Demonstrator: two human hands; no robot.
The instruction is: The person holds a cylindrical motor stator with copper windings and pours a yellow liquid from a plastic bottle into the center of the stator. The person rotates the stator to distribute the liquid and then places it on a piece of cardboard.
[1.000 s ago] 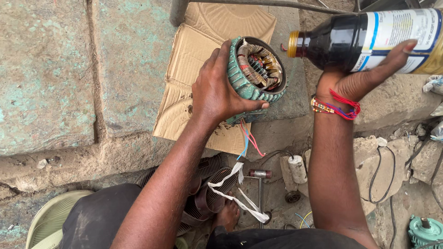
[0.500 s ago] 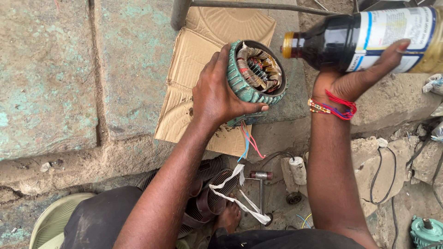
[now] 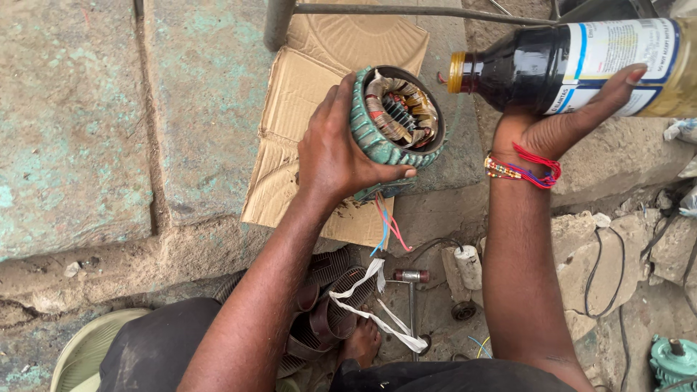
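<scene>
My left hand (image 3: 341,156) is wrapped around the green ribbed housing of a motor stator (image 3: 396,120), fingers over the top and thumb along the lower rim, holding it tilted on a flattened piece of cardboard (image 3: 305,87) so its open end faces up and to the right. Inside it I can see the copper windings (image 3: 399,109), and its red and blue lead wires (image 3: 385,225) hang below my thumb. My right hand (image 3: 559,131) is closed around a dark bottle (image 3: 573,65) with a white and blue label, tipped on its side with its open yellow-ringed neck (image 3: 457,71) pointing at the stator, just beside its rim but not touching. A red thread and beaded bracelet (image 3: 523,165) sit on that wrist.
</scene>
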